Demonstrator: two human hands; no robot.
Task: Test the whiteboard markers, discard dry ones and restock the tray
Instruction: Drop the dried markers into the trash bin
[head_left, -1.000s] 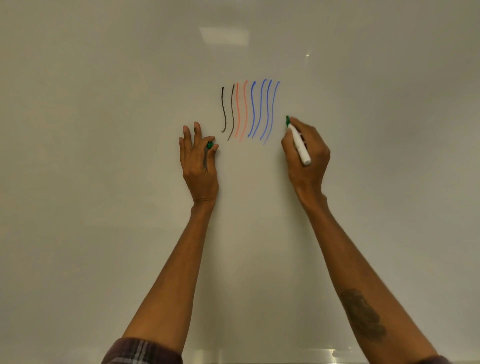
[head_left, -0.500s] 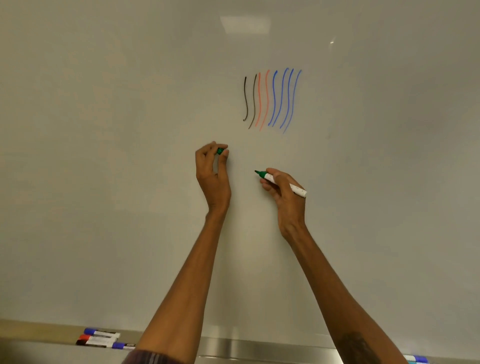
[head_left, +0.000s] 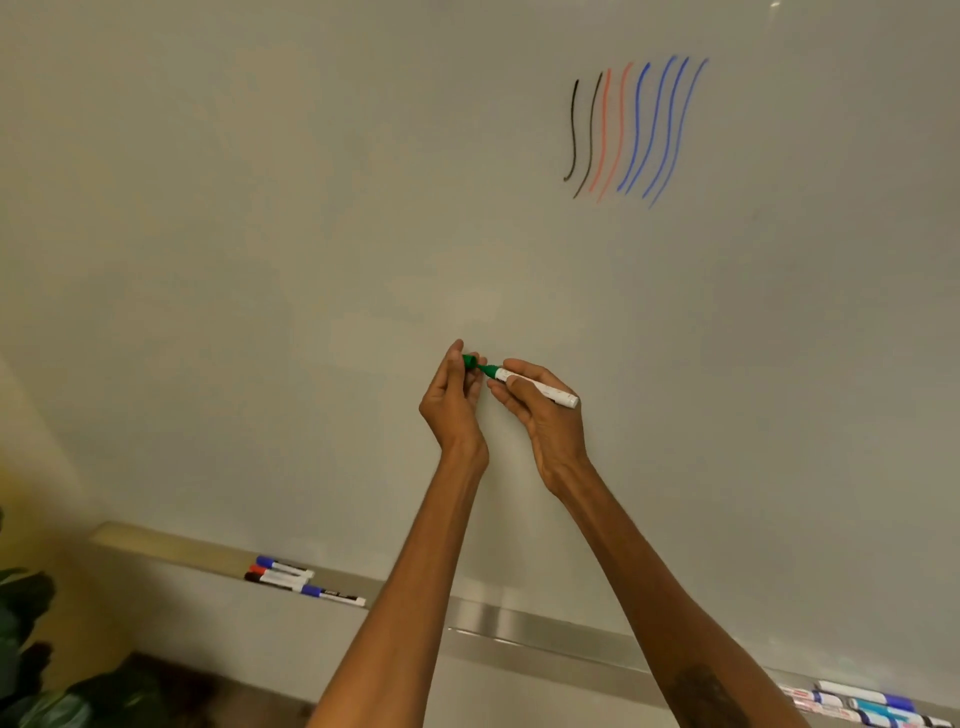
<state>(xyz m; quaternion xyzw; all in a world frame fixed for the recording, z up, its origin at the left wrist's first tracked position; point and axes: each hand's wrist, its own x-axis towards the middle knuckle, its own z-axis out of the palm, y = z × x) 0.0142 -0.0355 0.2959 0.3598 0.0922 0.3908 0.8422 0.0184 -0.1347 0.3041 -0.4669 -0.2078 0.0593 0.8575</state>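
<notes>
I saw only a bit of the green cap (head_left: 469, 360) in the left hand (head_left: 453, 397). The markers (head_left: 857, 695) low on the right were cut by the edge, their words too blurry to read.

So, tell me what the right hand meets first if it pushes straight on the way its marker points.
The right hand holds the green marker with its tip aimed left and slightly up. First in that line is the green cap pinched by the left hand, seemingly just ahead of the tip.
</notes>
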